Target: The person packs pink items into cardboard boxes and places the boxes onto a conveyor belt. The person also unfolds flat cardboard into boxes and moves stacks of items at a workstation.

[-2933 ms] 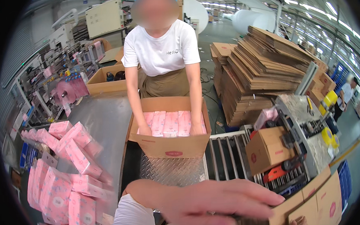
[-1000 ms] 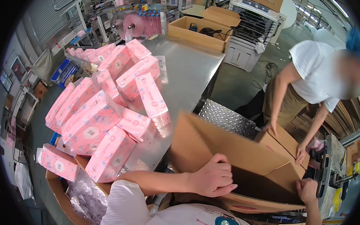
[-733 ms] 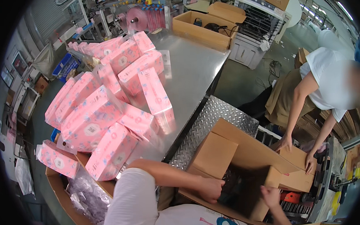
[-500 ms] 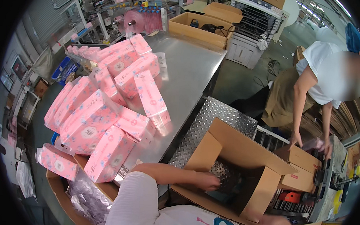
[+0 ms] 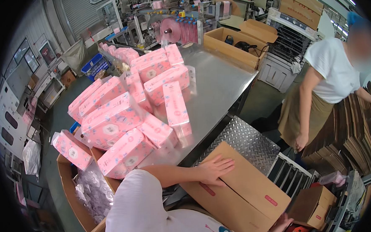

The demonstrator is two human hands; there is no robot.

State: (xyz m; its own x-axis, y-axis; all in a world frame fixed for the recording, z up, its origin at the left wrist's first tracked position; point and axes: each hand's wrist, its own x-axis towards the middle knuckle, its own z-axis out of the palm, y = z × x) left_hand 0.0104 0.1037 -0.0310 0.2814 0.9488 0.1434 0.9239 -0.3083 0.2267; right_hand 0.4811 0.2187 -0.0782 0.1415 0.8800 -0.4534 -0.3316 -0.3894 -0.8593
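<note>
the head fisheye looks down on both hands point(image 5: 217, 170) from close above.

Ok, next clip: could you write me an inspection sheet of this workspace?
Surface: metal table, shiny; tread plate beside it.
Job's things: closed carton, top flaps down; pink packs piled loosely on the table's left.
Clutter: crumpled clear plastic in an open box, lower left.
Grippers: left grip flat on the carton top, fingers extended; right grip at its lower right corner, partly hidden.
Cables: dark cord at the back carton.
Surroundings: co-worker standing right, by stacked flat cardboard.
</note>
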